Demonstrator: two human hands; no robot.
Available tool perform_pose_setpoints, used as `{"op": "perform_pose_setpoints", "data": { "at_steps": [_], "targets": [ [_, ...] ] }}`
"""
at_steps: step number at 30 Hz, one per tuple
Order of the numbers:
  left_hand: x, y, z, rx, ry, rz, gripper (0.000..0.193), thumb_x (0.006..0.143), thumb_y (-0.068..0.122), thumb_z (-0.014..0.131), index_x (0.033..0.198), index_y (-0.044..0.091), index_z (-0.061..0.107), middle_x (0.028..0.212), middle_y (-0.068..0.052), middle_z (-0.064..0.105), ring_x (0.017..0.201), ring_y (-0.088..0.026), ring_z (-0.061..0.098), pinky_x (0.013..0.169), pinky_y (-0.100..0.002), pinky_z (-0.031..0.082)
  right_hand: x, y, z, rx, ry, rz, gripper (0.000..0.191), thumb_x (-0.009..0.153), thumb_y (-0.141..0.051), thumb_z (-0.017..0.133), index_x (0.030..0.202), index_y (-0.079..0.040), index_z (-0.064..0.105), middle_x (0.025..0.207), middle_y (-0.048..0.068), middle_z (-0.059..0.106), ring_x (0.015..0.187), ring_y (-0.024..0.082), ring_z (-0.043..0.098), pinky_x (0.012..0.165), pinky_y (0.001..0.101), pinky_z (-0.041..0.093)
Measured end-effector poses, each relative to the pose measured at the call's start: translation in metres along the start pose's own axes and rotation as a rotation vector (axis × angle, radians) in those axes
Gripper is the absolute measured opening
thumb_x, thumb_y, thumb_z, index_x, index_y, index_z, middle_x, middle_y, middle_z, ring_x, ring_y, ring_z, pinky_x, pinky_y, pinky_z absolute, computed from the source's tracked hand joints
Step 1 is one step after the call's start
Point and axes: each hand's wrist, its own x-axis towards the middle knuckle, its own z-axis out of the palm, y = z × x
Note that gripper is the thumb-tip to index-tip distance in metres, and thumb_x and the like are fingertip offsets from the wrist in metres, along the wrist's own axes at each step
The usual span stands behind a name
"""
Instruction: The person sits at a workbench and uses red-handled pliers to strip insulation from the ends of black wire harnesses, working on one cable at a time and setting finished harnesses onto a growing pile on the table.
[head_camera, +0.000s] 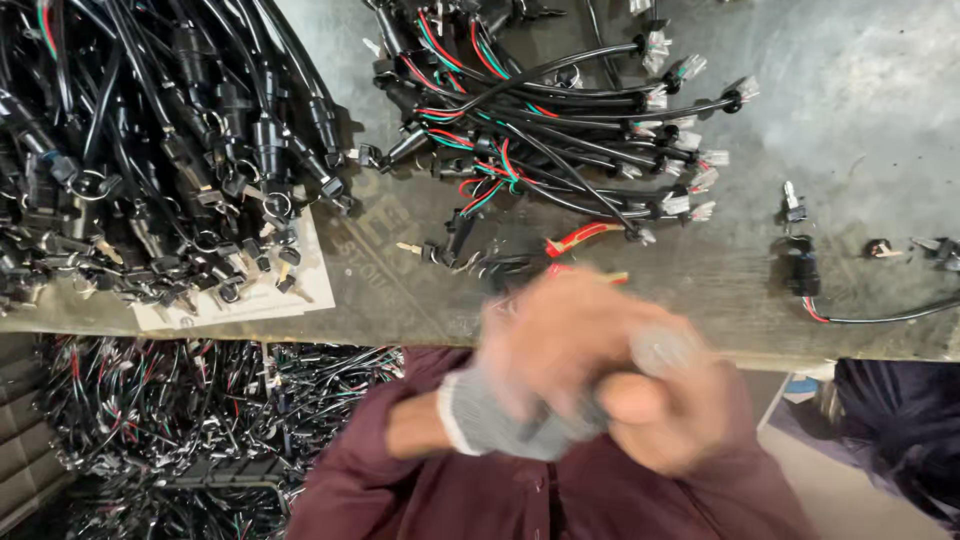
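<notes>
Below the front edge of the grey table (860, 90), my two hands met close to my chest, both blurred by motion. My left hand (520, 405) wore a grey knit glove and was curled around something dark; I could not tell what the dark thing was. My right hand (650, 410) was bare and pressed against the gloved one, fingers folded inward, but the blur kept me from seeing whether it pinched anything. My maroon sleeves (400, 480) filled the lower middle of the view.

On the table just beyond my hands lay a short black wire piece with a red sleeve (580, 238) near a small metal key (408, 247). Farther back sat a bundle of black wire harnesses (540, 120) with red and green strands and white plug connectors (690, 150) fanned out to the right. At the far left, a much larger heap of black switch assemblies (160, 150) with key rings rested partly on a sheet of white paper (300, 290).

To the right, well apart from the bundles, one black lock cylinder (800, 265) trailed a black cable (890, 315), with a few small loose parts (880, 248) beside it. Under the table at the left, a tangled mass of thin wires (180, 420) filled a bin.
</notes>
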Motion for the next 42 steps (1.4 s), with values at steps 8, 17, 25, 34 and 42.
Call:
{"op": "perform_pose_setpoints", "data": {
  "at_steps": [8, 17, 25, 34, 42],
  "targets": [
    [0.016, 0.001, -0.012, -0.214, -0.075, -0.076, 0.024, 0.097, 0.023, 0.071, 0.116, 0.01, 0.064, 0.108, -0.009, 0.069, 0.101, -0.03, 0.067, 0.093, -0.043, 0.052, -0.012, 0.011, -0.064, 0.516, -0.174, -0.116, 0.044, 0.109, -0.051, 0.039, 0.102, -0.018, 0.067, 0.087, 0.003, 0.073, 0.074, 0.028, 0.066, 0.088, 0.0477, 0.043],
    [0.019, -0.028, -0.072, -0.765, 0.348, -0.614, 0.026, 0.101, 0.015, 0.061, 0.125, 0.007, 0.067, 0.111, -0.005, 0.069, 0.1, -0.014, 0.064, 0.092, -0.028, 0.052, 0.03, 0.112, -0.019, -0.568, 0.027, 0.128, 0.033, 0.106, -0.016, 0.057, 0.132, 0.003, 0.048, 0.113, 0.01, 0.051, 0.105, 0.017, 0.047, 0.103, 0.0338, 0.046],
    [0.018, -0.027, -0.04, -0.413, 0.605, -0.344, 0.023, 0.101, 0.006, 0.074, 0.122, 0.001, 0.066, 0.126, -0.011, 0.067, 0.119, -0.019, 0.063, 0.103, -0.033, 0.053, -0.019, 0.155, -0.035, -0.2, 0.037, 0.317, 0.054, 0.098, -0.028, 0.071, 0.139, -0.001, 0.049, 0.101, 0.004, 0.05, 0.092, 0.007, 0.043, 0.081, 0.0246, 0.04],
    [0.019, -0.012, -0.048, -0.516, 0.567, -0.532, 0.075, 0.082, 0.017, 0.089, 0.142, 0.006, 0.046, 0.106, -0.005, 0.068, 0.095, -0.016, 0.07, 0.084, -0.034, 0.058, -0.001, 0.141, -0.04, -0.701, -0.062, -0.198, 0.041, 0.088, -0.002, 0.067, 0.127, -0.005, 0.053, 0.115, 0.014, 0.061, 0.112, 0.032, 0.058, 0.105, 0.0413, 0.041],
    [0.029, -0.017, -0.061, 0.421, 0.197, -0.221, 0.045, 0.084, 0.026, 0.086, 0.123, 0.014, 0.066, 0.126, -0.013, 0.071, 0.099, -0.03, 0.068, 0.084, -0.039, 0.053, -0.016, 0.143, -0.033, -0.64, 0.055, -0.064, 0.04, 0.097, -0.002, 0.061, 0.136, 0.0, 0.053, 0.102, 0.014, 0.06, 0.09, 0.029, 0.062, 0.081, 0.0341, 0.05]
  ]
}}
